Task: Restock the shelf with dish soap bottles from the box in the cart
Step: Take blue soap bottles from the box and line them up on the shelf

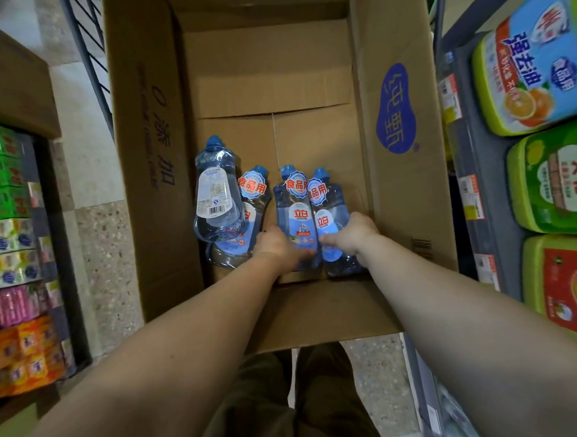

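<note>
Looking down through the head camera, we see an open cardboard box (276, 88) with four clear dish soap bottles lying on its floor, blue caps pointing away from us. Our left hand (276, 243) curls around the lower body of the third bottle (295, 218), counting from the left, thumb over its front label. Our right hand (350, 237) grips the fourth bottle (329, 210), which lies touching the third one, nearest the right wall of the box. Both hands are closed on their bottles, fingers wrapped out of sight underneath.

To the left, the first bottle (216, 191) lies with its back label and barcode up, resting partly on top of the second bottle (248, 226), whose front label faces us. The second bottle's base sits just beside our left wrist.

A black wire cart frame (88, 55) shows along the box's left flap. On our right, a shelf (482, 185) with price tags carries green tubs (547, 180) with bright labels. On our left, stacked small packs (14, 260) in green, white, pink and orange fill another rack. Below the box, our dark trousers (287, 398) stand over a speckled floor (99, 257).
</note>
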Action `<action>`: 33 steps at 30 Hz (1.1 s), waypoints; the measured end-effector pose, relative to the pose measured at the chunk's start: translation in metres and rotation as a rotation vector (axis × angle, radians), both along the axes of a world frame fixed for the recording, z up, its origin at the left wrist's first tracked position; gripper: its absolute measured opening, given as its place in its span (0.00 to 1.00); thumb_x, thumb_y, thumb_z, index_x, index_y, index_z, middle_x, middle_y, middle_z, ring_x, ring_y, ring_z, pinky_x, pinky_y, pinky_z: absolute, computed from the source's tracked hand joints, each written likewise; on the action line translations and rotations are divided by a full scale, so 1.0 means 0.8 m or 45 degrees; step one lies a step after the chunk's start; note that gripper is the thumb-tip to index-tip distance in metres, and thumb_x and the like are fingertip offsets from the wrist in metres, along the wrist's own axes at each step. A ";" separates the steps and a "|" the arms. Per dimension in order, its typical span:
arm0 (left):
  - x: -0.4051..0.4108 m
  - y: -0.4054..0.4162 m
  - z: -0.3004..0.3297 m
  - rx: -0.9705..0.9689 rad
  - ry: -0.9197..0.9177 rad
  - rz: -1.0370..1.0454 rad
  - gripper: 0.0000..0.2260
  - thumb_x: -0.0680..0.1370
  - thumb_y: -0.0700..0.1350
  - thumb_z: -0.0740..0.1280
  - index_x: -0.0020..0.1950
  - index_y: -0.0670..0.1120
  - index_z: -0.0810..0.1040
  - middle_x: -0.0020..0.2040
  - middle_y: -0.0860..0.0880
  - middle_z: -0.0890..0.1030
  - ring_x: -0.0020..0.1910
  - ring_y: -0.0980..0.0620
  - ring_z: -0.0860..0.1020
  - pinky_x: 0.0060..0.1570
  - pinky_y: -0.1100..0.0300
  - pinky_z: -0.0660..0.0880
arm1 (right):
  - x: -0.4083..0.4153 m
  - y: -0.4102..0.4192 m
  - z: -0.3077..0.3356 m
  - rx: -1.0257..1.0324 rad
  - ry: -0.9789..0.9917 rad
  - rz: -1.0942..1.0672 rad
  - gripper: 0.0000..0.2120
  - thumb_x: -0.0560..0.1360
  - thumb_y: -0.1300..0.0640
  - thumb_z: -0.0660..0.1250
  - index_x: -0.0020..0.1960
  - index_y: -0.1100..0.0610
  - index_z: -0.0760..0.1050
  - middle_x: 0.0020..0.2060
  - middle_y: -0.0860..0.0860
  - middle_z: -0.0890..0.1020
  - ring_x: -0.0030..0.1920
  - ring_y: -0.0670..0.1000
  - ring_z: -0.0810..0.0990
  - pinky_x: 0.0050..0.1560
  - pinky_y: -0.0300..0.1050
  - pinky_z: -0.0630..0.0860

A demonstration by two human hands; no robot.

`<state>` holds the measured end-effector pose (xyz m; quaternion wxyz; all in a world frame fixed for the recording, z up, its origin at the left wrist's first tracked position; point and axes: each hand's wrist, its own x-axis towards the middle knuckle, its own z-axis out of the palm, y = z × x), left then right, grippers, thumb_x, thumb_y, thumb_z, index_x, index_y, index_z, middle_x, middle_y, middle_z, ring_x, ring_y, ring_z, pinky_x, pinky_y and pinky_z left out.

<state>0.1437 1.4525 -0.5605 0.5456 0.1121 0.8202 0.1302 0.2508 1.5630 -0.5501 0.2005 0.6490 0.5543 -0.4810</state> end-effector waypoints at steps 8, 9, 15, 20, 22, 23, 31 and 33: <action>-0.009 -0.013 0.010 -0.028 -0.506 0.426 0.14 0.72 0.41 0.76 0.52 0.48 0.74 0.53 0.45 0.81 0.51 0.43 0.80 0.46 0.48 0.78 | 0.014 -0.014 0.014 -0.240 0.321 -0.398 0.23 0.72 0.66 0.73 0.64 0.57 0.70 0.57 0.57 0.81 0.56 0.59 0.81 0.55 0.58 0.78; -0.012 -0.018 0.016 -0.023 -0.532 0.437 0.14 0.72 0.42 0.75 0.53 0.48 0.74 0.54 0.44 0.81 0.52 0.42 0.81 0.46 0.48 0.78 | 0.014 -0.016 0.019 -0.250 0.357 -0.394 0.24 0.72 0.66 0.73 0.64 0.56 0.70 0.57 0.56 0.81 0.55 0.58 0.81 0.54 0.58 0.79; -0.041 -0.031 0.078 0.312 -0.637 0.504 0.21 0.74 0.36 0.72 0.64 0.47 0.71 0.55 0.45 0.83 0.50 0.43 0.82 0.47 0.45 0.80 | 0.013 -0.012 0.094 -0.168 0.671 -0.364 0.24 0.72 0.62 0.74 0.64 0.51 0.71 0.58 0.53 0.81 0.55 0.55 0.82 0.58 0.60 0.78; -0.068 0.005 0.172 0.762 -0.572 0.419 0.26 0.71 0.29 0.71 0.66 0.42 0.69 0.53 0.43 0.84 0.44 0.45 0.84 0.35 0.54 0.80 | 0.010 0.000 0.202 0.022 0.999 -0.362 0.24 0.74 0.65 0.70 0.65 0.51 0.67 0.56 0.52 0.80 0.53 0.53 0.81 0.57 0.55 0.79; -0.064 0.026 0.216 0.921 -0.513 0.348 0.18 0.72 0.29 0.69 0.59 0.42 0.72 0.46 0.46 0.85 0.39 0.49 0.84 0.32 0.55 0.80 | 0.016 0.002 0.242 0.184 1.041 -0.384 0.23 0.72 0.64 0.73 0.62 0.50 0.69 0.57 0.52 0.80 0.56 0.54 0.81 0.59 0.56 0.78; -0.059 0.035 0.237 0.988 -0.501 0.315 0.17 0.72 0.29 0.70 0.57 0.42 0.72 0.46 0.46 0.85 0.38 0.50 0.84 0.33 0.55 0.80 | 0.022 0.002 0.262 0.266 1.055 -0.389 0.23 0.70 0.64 0.74 0.59 0.49 0.70 0.57 0.52 0.81 0.57 0.54 0.81 0.60 0.55 0.77; 0.047 0.046 0.338 1.291 -0.609 -0.048 0.12 0.74 0.33 0.69 0.52 0.47 0.77 0.42 0.50 0.86 0.39 0.51 0.84 0.43 0.50 0.81 | 0.150 -0.051 0.378 0.710 1.152 -0.665 0.19 0.71 0.67 0.73 0.60 0.61 0.73 0.53 0.55 0.83 0.42 0.45 0.82 0.53 0.43 0.81; 0.096 0.032 0.356 1.332 -0.661 -0.160 0.11 0.75 0.32 0.68 0.50 0.47 0.77 0.40 0.52 0.86 0.38 0.53 0.83 0.44 0.51 0.80 | 0.201 -0.084 0.400 0.782 1.155 -0.758 0.21 0.71 0.66 0.73 0.62 0.61 0.73 0.57 0.59 0.82 0.48 0.52 0.82 0.57 0.50 0.79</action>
